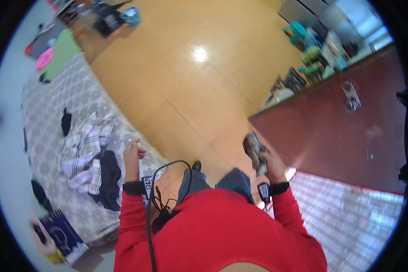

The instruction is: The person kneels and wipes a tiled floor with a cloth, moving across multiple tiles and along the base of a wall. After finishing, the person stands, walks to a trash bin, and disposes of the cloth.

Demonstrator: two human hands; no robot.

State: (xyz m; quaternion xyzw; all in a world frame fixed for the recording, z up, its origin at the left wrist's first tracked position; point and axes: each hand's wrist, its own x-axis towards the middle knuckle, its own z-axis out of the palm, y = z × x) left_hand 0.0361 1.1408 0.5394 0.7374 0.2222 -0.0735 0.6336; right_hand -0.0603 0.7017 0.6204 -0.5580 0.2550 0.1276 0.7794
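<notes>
My right hand is closed around a dark and grey item, perhaps a shoe or folded cloth; blur hides its exact kind. Over the edge of the bed, my left hand holds nothing, its fingers loosely bent and apart. Beside that hand on the patterned bed cover lie a plaid cloth and a dark garment. A small black cloth rests farther up the bed. Each wrist wears a black band with a small device, and a black cable loops near my left forearm.
A dark red door with a metal knob stands at the right, above a checkered floor covering. Behind it are bags and a teal plastic stool. Tan tiled floor stretches ahead. A blue box sits at lower left.
</notes>
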